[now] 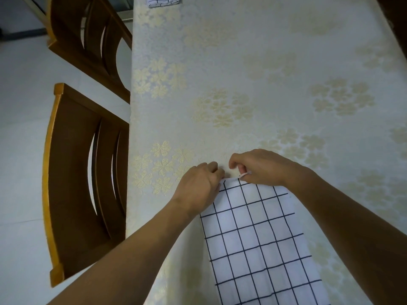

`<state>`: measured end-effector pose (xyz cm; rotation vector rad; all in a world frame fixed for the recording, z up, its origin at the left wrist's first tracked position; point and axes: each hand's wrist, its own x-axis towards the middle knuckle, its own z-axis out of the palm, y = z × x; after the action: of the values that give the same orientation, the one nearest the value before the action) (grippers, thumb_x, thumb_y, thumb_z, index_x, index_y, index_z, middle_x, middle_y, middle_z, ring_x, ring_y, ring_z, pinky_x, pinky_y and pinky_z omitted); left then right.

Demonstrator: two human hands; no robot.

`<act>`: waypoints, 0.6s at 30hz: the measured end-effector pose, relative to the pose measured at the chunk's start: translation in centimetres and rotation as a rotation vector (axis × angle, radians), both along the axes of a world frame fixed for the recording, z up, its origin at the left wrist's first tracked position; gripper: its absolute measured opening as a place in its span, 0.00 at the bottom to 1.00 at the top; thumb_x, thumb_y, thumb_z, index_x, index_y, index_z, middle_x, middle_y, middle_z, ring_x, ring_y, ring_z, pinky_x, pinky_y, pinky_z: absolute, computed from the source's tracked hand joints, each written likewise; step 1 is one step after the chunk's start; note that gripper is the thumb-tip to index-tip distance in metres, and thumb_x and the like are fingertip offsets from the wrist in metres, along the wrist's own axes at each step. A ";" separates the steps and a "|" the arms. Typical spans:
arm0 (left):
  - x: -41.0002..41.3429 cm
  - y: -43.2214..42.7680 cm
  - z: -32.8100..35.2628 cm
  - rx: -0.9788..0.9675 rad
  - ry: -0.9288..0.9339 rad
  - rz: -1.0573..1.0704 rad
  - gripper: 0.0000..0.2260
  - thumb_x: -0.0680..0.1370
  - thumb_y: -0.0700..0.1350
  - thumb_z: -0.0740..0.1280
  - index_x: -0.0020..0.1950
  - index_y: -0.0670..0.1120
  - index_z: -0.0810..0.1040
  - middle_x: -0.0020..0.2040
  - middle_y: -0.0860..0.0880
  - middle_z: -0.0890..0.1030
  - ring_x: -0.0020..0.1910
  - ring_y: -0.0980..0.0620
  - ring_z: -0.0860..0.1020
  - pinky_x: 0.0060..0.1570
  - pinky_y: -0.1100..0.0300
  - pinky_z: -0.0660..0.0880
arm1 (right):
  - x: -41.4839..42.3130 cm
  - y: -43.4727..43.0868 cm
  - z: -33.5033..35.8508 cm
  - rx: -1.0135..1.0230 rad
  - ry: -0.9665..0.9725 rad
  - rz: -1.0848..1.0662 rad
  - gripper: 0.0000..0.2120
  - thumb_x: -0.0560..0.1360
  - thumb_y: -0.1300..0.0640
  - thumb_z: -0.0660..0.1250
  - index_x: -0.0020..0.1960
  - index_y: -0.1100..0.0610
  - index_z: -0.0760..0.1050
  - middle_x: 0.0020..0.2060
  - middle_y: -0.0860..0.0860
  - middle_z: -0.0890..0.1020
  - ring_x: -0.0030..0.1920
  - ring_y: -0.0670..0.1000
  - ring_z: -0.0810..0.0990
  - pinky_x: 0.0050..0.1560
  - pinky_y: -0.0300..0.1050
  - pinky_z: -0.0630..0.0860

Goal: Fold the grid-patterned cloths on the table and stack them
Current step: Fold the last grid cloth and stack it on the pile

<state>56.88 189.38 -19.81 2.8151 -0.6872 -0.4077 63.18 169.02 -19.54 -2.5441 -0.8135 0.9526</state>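
Worn on the head, wide-angle. Looks forward and steeply down along the table. Sits close above the left hand and right hand at lower centre, with the cloth cut off by the bottom edge. Takes in a near chair and a far chair at left. Single view only.

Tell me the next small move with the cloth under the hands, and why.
Probably lift the far edge and carry it back toward you, halving the strip. The left hand and right hand each pinch a far corner of the grid cloth, which lies flat and long on the table; a folded cloth already waits at the far end.
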 end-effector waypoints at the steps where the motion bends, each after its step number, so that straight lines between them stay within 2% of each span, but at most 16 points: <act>1: 0.0 0.1 0.2 0.009 -0.016 0.003 0.08 0.80 0.40 0.62 0.56 0.42 0.79 0.46 0.45 0.75 0.41 0.44 0.74 0.36 0.52 0.71 | 0.2 0.1 0.0 0.003 -0.001 -0.004 0.13 0.78 0.56 0.65 0.62 0.46 0.74 0.43 0.40 0.75 0.44 0.46 0.75 0.41 0.40 0.71; 4: -0.2 0.7 1.4 0.000 -0.077 0.030 0.06 0.79 0.37 0.65 0.51 0.39 0.81 0.44 0.45 0.75 0.39 0.44 0.75 0.32 0.53 0.75 | 0.4 0.4 0.5 -0.032 -0.087 0.060 0.12 0.82 0.51 0.61 0.61 0.49 0.79 0.45 0.42 0.71 0.47 0.46 0.73 0.41 0.39 0.67; 7: -0.6 1.4 3.6 -0.066 -0.146 0.023 0.05 0.76 0.37 0.70 0.50 0.41 0.85 0.47 0.45 0.80 0.40 0.44 0.78 0.29 0.54 0.76 | 0.0 0.4 2.3 -0.036 -0.174 0.095 0.13 0.82 0.50 0.61 0.62 0.46 0.80 0.53 0.42 0.75 0.52 0.46 0.75 0.45 0.42 0.71; 9: -1.4 1.8 5.2 -0.110 -0.175 -0.001 0.09 0.73 0.37 0.73 0.53 0.43 0.85 0.50 0.45 0.84 0.42 0.43 0.81 0.30 0.54 0.78 | -0.8 0.1 3.8 -0.014 -0.213 0.075 0.14 0.82 0.50 0.61 0.65 0.44 0.78 0.60 0.41 0.78 0.57 0.46 0.76 0.51 0.44 0.75; 11: -2.8 2.2 6.5 -0.141 -0.201 -0.036 0.13 0.71 0.37 0.76 0.56 0.43 0.85 0.53 0.45 0.85 0.47 0.42 0.83 0.36 0.54 0.81 | -2.3 -0.3 5.2 -0.002 -0.254 0.077 0.15 0.82 0.52 0.61 0.67 0.44 0.76 0.62 0.41 0.79 0.60 0.47 0.78 0.54 0.47 0.77; 13: -4.7 2.5 7.5 -0.192 -0.191 -0.094 0.18 0.70 0.36 0.76 0.59 0.43 0.83 0.57 0.44 0.84 0.53 0.43 0.84 0.44 0.51 0.83 | -4.6 -0.9 6.6 0.041 -0.330 0.083 0.15 0.81 0.56 0.64 0.66 0.47 0.78 0.61 0.44 0.82 0.58 0.49 0.81 0.52 0.49 0.79; 16: -8.2 2.6 8.5 -0.274 -0.179 -0.214 0.23 0.69 0.33 0.76 0.63 0.43 0.82 0.61 0.46 0.83 0.59 0.47 0.82 0.55 0.51 0.81 | -9.2 -2.0 7.6 0.170 -0.480 0.074 0.18 0.70 0.64 0.76 0.58 0.54 0.83 0.53 0.50 0.86 0.51 0.53 0.86 0.46 0.52 0.84; 18: -10.5 2.6 8.8 -0.332 -0.175 -0.290 0.23 0.69 0.32 0.75 0.63 0.43 0.81 0.63 0.47 0.82 0.62 0.49 0.80 0.61 0.52 0.78 | -12.5 -2.9 7.6 0.204 -0.552 0.075 0.23 0.64 0.66 0.80 0.57 0.55 0.84 0.52 0.50 0.86 0.51 0.53 0.86 0.46 0.51 0.84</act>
<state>46.35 191.96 -11.05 2.4612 -1.0957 -0.0793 50.67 166.10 -11.98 -2.6283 -1.0904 0.1539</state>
